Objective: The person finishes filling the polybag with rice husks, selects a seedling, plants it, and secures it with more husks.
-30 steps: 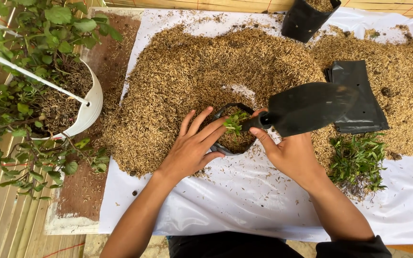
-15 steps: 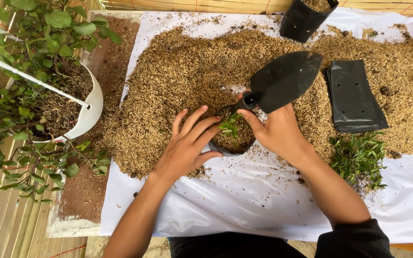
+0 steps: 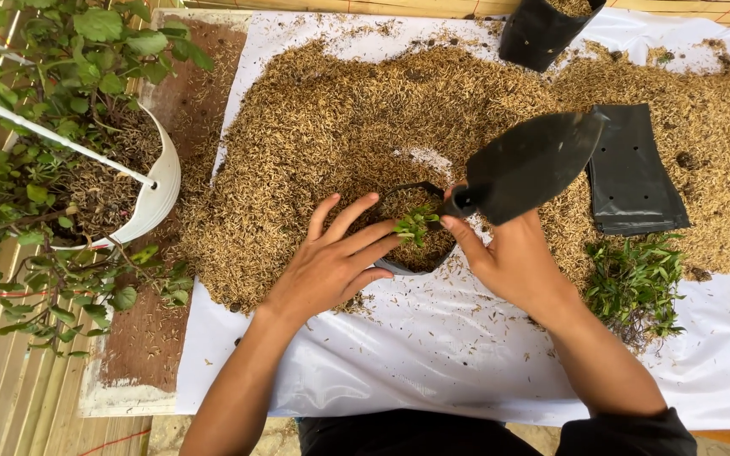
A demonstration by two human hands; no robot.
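White sheeting (image 3: 433,363) lay under heaped husk (image 3: 314,143). Left hand (image 3: 331,262), fingers spread, steadied the small bag (image 3: 420,245) around its seedling (image 3: 416,224); right hand (image 3: 513,257) gripped a black trowel (image 3: 530,165). Potting seemed underway; firming the fill gently looked due next.

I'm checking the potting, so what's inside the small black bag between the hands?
The small black bag holds brown husk mix and one green seedling poking up. Its roots and anything deeper are covered by the mix, and the left hand hides its near side.
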